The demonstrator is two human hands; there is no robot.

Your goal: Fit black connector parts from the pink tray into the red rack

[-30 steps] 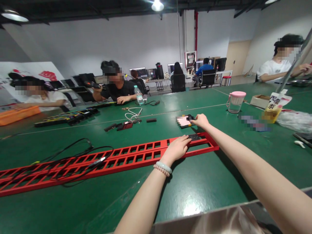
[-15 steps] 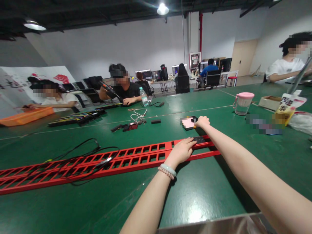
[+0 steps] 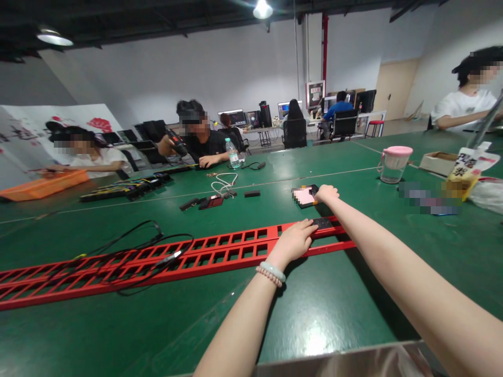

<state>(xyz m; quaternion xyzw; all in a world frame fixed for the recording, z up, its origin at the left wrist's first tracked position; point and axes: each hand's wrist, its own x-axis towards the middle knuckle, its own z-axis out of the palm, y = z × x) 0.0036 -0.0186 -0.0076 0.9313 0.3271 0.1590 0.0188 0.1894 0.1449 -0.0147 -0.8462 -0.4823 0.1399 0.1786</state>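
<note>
So the left hand (image 3: 294, 242) is lying palm-down on the red slotted frame (image 3: 204, 255), fingers stretched out flat rather than closed around anything, and the fingertips are reaching the black piece (image 3: 322, 224) that's sitting in the frame's right end. The right hand (image 3: 327, 193) is reaching past that end and its fingers are bunched at the right edge of the pink-and-black item (image 3: 304, 196), which is lying on the green table (image 3: 314, 298) just beyond the frame. Can't tell if it's actually gripping the thing or only touching it, the fingertips are hidden. A black cable (image 3: 143, 238) is looping over the left part of the frame. Further back, a white cable (image 3: 223, 183) is curling near some small dark parts (image 3: 211, 202), and a clear cup with a pink lid (image 3: 393, 165) is standing off to the right, near a yellow-and-white pouch (image 3: 467, 170). Across the table, a person in black (image 3: 202, 144) is holding a dark power tool (image 3: 176, 142), with a water bottle (image 3: 233, 154) standing beside them.
</note>
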